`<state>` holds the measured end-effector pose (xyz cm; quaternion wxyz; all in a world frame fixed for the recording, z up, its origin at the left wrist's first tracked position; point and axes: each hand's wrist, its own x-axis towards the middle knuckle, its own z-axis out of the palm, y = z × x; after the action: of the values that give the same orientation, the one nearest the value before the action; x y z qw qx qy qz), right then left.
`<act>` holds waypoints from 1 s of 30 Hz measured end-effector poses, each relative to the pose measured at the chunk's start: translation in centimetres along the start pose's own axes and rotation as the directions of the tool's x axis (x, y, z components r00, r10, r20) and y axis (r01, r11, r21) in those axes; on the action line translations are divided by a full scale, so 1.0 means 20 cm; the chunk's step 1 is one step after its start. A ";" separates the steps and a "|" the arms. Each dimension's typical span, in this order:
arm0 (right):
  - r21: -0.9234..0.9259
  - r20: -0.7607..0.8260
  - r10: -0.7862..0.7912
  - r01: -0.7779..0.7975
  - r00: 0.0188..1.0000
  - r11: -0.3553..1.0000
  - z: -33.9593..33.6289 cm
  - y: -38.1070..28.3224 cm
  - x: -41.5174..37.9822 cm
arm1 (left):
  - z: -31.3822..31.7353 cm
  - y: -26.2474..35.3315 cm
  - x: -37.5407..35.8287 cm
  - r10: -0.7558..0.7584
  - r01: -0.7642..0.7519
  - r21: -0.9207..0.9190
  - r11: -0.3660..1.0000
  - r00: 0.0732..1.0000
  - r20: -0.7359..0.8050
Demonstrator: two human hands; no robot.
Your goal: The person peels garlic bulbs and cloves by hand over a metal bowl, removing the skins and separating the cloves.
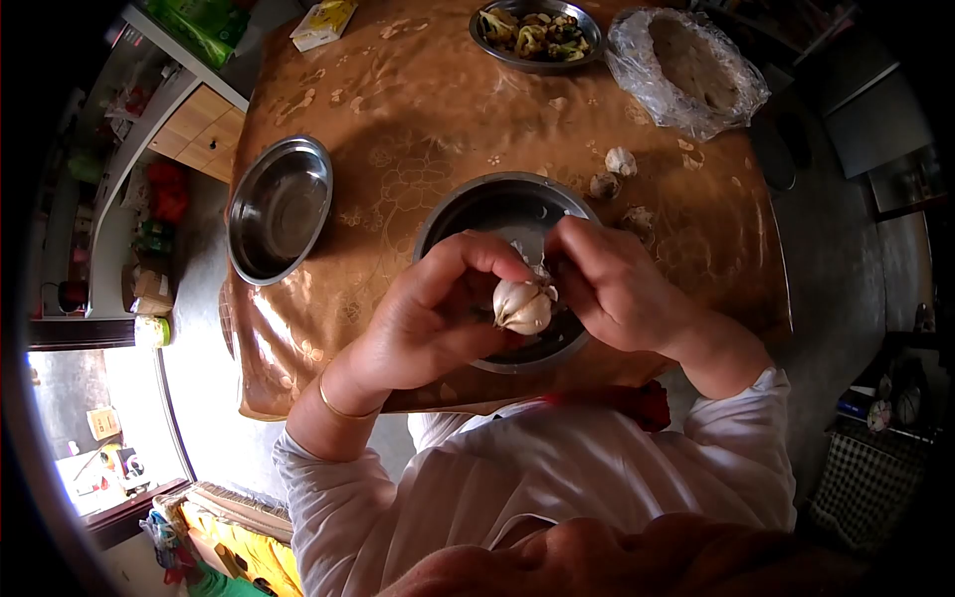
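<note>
Closest to the lens is a blurred patch of skin (597, 562), then a white shirt (527, 468), with both forearms reaching in over the bench (398, 109). So, step-wise, it looks to me like the picking-apart stage: a garlic bulb (522, 306) is up in the air over the metal bowl (497, 181), roots or stem bits sticking out at its twelve to one o'clock, papery skin loose around the top.

IMO any more picking calls for a steady hold from one side and a light, precise pinch from the other, staying over the bowl so the flakes land inside. Two loose bulbs (621, 162) sit on the bench at about one o'clock from the bowl, just beside each other.

Pose: the left hand (413, 323) comes in from seven o'clock, bangle (343, 406) at the wrist, its grip closed around the bulb's left side, with the index finger curled over the top. The right hand (612, 289) comes in from four o'clock, wrist bent inward, fingers curled in close to the bulb's top. Can't tell how far that grip is open, or whether it has hold of any skin, since the tips are partly hidden.
</note>
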<state>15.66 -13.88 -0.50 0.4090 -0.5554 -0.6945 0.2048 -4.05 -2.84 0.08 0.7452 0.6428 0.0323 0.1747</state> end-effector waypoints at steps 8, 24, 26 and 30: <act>0.131 -0.046 -0.010 0.016 0.999 0.991 -0.01 -0.03 0.00 | 0.00 0.00 -0.01 -0.128 0.103 -0.247 0.963 0.988 -0.085; -0.027 -0.059 -0.166 0.165 0.984 0.986 0.00 -0.01 -0.01 | 0.03 -0.02 0.00 -0.213 0.198 -0.170 0.965 0.974 -0.073; -0.006 -0.052 -0.119 0.119 0.992 0.993 0.01 -0.02 -0.01 | 0.04 -0.03 -0.01 -0.153 0.151 -0.025 0.988 0.986 -0.071; 0.206 -0.001 0.061 -0.060 0.998 0.977 0.00 -0.03 -0.02 | 0.01 -0.07 -0.01 -0.022 0.022 0.110 0.994 1.000 -0.009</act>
<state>15.25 -14.45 -0.19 0.4603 -0.5316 -0.6509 0.2862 -3.81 -3.33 -1.27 0.7104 0.6818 0.0518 0.1669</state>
